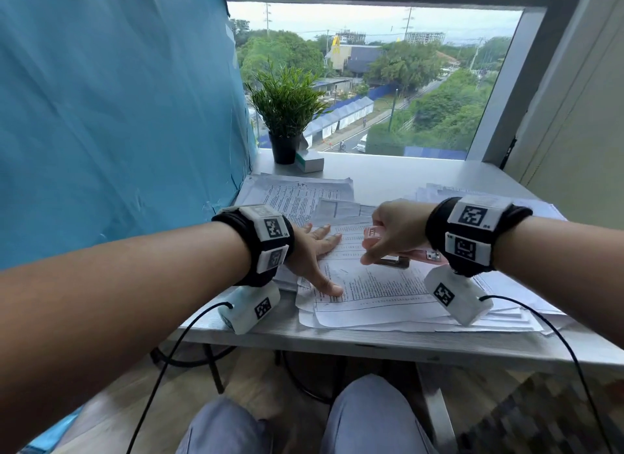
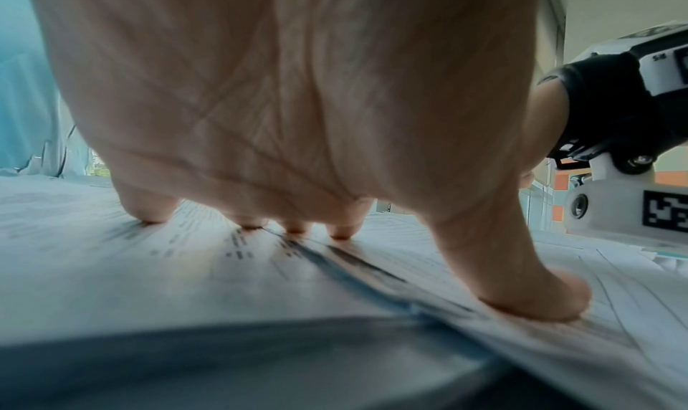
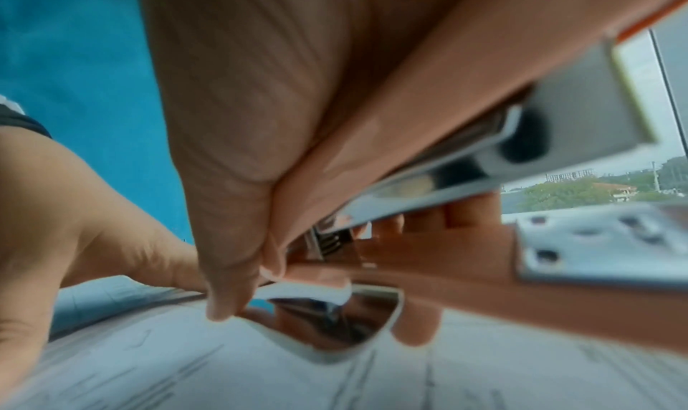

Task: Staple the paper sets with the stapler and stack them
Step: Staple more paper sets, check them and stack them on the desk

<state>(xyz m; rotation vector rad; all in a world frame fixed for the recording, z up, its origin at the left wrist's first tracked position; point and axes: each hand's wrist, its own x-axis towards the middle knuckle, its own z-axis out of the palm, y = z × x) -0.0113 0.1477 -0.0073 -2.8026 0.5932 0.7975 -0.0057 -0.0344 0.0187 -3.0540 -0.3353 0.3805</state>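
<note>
A set of printed sheets (image 1: 381, 291) lies at the front middle of the table. My left hand (image 1: 315, 251) rests flat on its left part, fingers spread, thumb (image 2: 528, 292) and fingertips (image 2: 338, 231) pressing the paper (image 2: 186, 263). My right hand (image 1: 393, 229) grips a pink stapler (image 1: 373, 239) with a metal base (image 3: 335, 337), held just above the sheets to the right of my left hand. The stapler's pink body (image 3: 465, 284) and metal magazine (image 3: 446, 181) fill the right wrist view; its mouth shows a gap. Whether paper lies inside the mouth is hidden.
More loose printed sheets (image 1: 297, 193) are spread at the back left and a pile (image 1: 540, 210) at the right. A potted plant (image 1: 287, 115) and a small box (image 1: 310, 161) stand by the window. A blue sheet (image 1: 118, 115) walls the left side. The table edge (image 1: 371, 343) is near.
</note>
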